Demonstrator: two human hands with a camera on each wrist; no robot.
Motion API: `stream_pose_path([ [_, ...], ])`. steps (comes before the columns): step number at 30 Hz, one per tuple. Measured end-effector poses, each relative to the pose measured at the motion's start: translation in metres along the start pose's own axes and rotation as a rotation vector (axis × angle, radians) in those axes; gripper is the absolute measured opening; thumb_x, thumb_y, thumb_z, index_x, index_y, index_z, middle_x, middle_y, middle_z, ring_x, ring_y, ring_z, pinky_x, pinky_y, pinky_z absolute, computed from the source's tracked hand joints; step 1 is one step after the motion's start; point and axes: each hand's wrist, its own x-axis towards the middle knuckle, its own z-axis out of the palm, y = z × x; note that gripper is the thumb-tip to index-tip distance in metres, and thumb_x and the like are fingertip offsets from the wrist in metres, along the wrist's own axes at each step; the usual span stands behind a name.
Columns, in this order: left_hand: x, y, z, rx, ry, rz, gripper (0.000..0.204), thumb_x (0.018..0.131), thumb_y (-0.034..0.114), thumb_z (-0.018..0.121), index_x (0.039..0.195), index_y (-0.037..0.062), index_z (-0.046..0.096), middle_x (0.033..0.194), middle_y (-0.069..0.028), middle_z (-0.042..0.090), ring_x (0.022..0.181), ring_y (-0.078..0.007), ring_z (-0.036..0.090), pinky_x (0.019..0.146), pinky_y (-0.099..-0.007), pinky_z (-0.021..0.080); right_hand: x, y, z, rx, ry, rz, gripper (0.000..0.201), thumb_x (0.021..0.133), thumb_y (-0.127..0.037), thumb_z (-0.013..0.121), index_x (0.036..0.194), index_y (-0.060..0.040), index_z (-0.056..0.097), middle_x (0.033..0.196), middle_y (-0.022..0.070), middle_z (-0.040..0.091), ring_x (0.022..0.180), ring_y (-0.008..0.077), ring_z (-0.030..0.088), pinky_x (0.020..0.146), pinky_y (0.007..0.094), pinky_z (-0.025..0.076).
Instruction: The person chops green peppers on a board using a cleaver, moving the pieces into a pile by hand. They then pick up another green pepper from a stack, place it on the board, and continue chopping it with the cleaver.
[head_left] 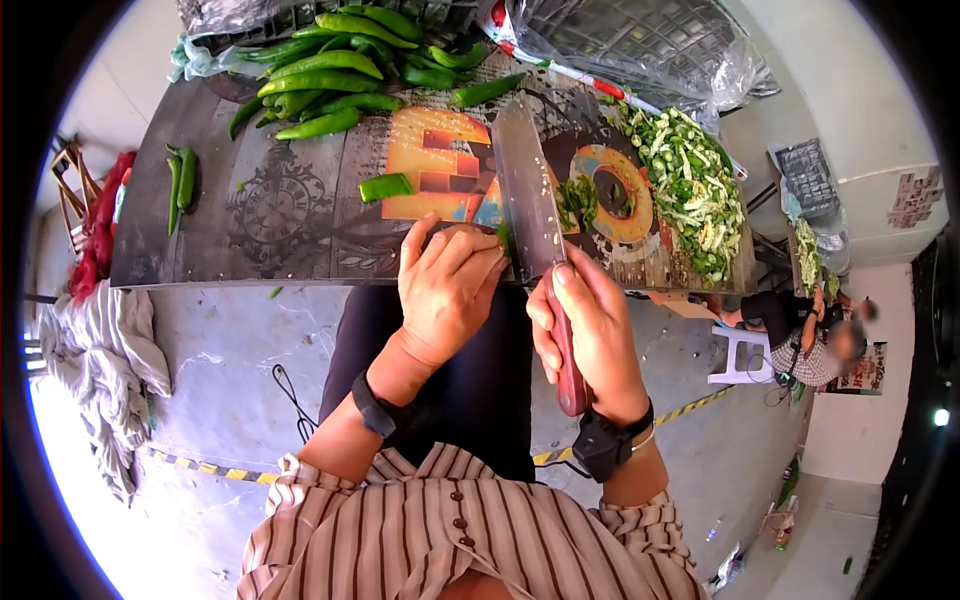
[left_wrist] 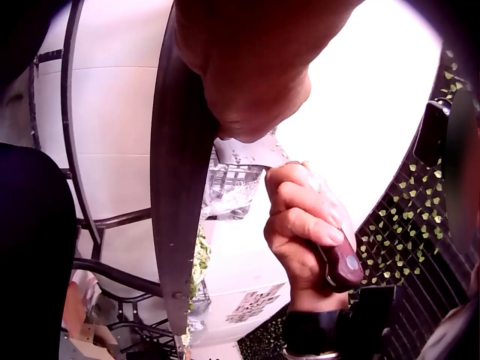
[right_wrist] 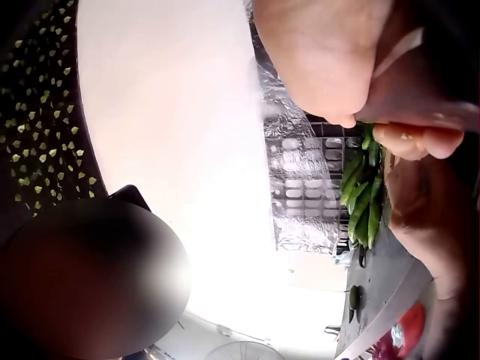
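Observation:
My right hand (head_left: 590, 315) grips the dark red wooden handle (left_wrist: 345, 264) of a broad kitchen knife (head_left: 530, 185). Its blade points away from me across the table, speckled with small pale bits. Just left of the blade is my left hand (head_left: 450, 285), fingers bent, holding a green chili pepper (head_left: 504, 238) that is mostly hidden by the fingertips. A cut length of pepper (head_left: 386, 187) lies beyond the left fingers. To the right of the blade sits a small heap of green slices (head_left: 577, 203). In the right wrist view the left hand (right_wrist: 424, 217) is close to the knife.
Whole green peppers (head_left: 330, 75) are piled at the back left, with two more (head_left: 181, 180) at the left. Chopped pepper (head_left: 690, 190) covers the table's right end. Plastic-wrapped crates (head_left: 640, 50) stand behind. A person (head_left: 815, 345) sits at the far right near a white stool (head_left: 740, 355).

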Motion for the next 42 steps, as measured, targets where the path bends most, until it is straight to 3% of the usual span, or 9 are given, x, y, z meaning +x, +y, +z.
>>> stream_pose_path([
  [4, -0.001, 0.0, 0.0, 0.011, 0.008, 0.011, 0.016, 0.073, 0.008, 0.076, 0.089, 0.012, 0.071, 0.094, 0.0033, 0.066, 0.095, -0.0159, 0.064, 0.105, -0.0414, 0.035, -0.007, 0.002, -0.001, 0.008, -0.003, 0.024, 0.047, 0.106, -0.025, 0.041, 0.147, -0.0043, 0.034, 0.071, 0.0029, 0.051, 0.043, 0.0078, 0.048, 0.036, 0.0225, 0.041],
  [6, -0.003, -0.001, 0.003, 0.008, 0.025, 0.011, 0.017, 0.073, 0.009, 0.076, 0.089, 0.012, 0.071, 0.093, 0.0031, 0.066, 0.095, -0.0158, 0.064, 0.104, -0.0418, 0.035, -0.021, -0.005, 0.002, -0.032, 0.017, 0.057, 0.038, 0.105, -0.028, 0.041, 0.132, -0.0015, 0.043, 0.07, 0.0031, 0.048, 0.042, 0.0082, 0.045, 0.035, 0.0229, 0.04],
  [9, -0.003, -0.003, 0.002, -0.008, 0.017, -0.003, 0.015, 0.074, 0.01, 0.075, 0.088, 0.0119, 0.071, 0.093, 0.0032, 0.066, 0.094, -0.0161, 0.064, 0.104, -0.0419, 0.036, -0.015, -0.006, 0.002, -0.035, 0.019, 0.052, 0.035, 0.105, -0.027, 0.041, 0.128, -0.0016, 0.045, 0.07, 0.0031, 0.048, 0.041, 0.0084, 0.045, 0.035, 0.0233, 0.04],
  [12, 0.002, -0.001, -0.001, -0.02, 0.021, 0.037, 0.013, 0.075, 0.01, 0.075, 0.087, 0.0117, 0.071, 0.092, 0.0031, 0.066, 0.093, -0.0166, 0.064, 0.104, -0.0417, 0.036, 0.009, -0.01, 0.003, 0.002, 0.004, 0.035, 0.042, 0.105, -0.025, 0.041, 0.141, -0.0029, 0.04, 0.072, 0.0029, 0.051, 0.043, 0.0084, 0.049, 0.036, 0.0228, 0.042],
  [20, -0.002, 0.0, 0.001, -0.008, 0.022, 0.002, 0.012, 0.075, 0.009, 0.074, 0.087, 0.0121, 0.07, 0.092, 0.0035, 0.066, 0.092, -0.0165, 0.064, 0.104, -0.0418, 0.035, -0.025, -0.004, -0.001, -0.027, -0.01, 0.094, 0.047, 0.106, -0.025, 0.041, 0.147, -0.005, 0.034, 0.071, 0.0032, 0.051, 0.042, 0.0091, 0.048, 0.036, 0.0241, 0.043],
  [24, -0.001, -0.003, 0.001, 0.01, 0.023, 0.053, 0.018, 0.072, 0.01, 0.076, 0.088, 0.012, 0.068, 0.09, 0.0045, 0.062, 0.086, -0.0158, 0.06, 0.104, -0.0427, 0.037, 0.01, -0.008, 0.0, -0.029, 0.007, 0.041, 0.044, 0.105, -0.029, 0.041, 0.143, -0.0058, 0.037, 0.071, 0.003, 0.052, 0.043, 0.0087, 0.049, 0.036, 0.0242, 0.043],
  [30, -0.007, -0.001, 0.002, -0.013, 0.038, 0.001, 0.015, 0.074, 0.01, 0.075, 0.088, 0.012, 0.07, 0.091, 0.0038, 0.065, 0.09, -0.0171, 0.062, 0.101, -0.0411, 0.036, -0.034, 0.004, 0.002, -0.087, 0.028, 0.084, 0.048, 0.106, -0.027, 0.041, 0.148, -0.0075, 0.033, 0.071, 0.0027, 0.052, 0.042, 0.0087, 0.048, 0.036, 0.0239, 0.043],
  [36, -0.002, -0.004, 0.002, 0.027, 0.027, 0.026, 0.012, 0.075, 0.01, 0.074, 0.086, 0.0112, 0.069, 0.09, 0.0033, 0.064, 0.088, -0.0176, 0.062, 0.099, -0.0409, 0.038, 0.005, -0.008, 0.004, -0.105, -0.027, 0.035, 0.045, 0.106, -0.026, 0.041, 0.146, -0.0062, 0.035, 0.071, 0.0028, 0.052, 0.043, 0.0091, 0.049, 0.036, 0.0246, 0.044],
  [42, -0.004, -0.001, 0.0, -0.005, 0.05, 0.03, 0.012, 0.076, 0.01, 0.074, 0.087, 0.0115, 0.069, 0.09, 0.0034, 0.064, 0.087, -0.0175, 0.062, 0.099, -0.0414, 0.038, -0.032, -0.003, -0.001, -0.04, -0.018, 0.104, 0.045, 0.106, -0.027, 0.041, 0.146, -0.0067, 0.035, 0.07, 0.0032, 0.051, 0.042, 0.0093, 0.048, 0.035, 0.0244, 0.042],
])
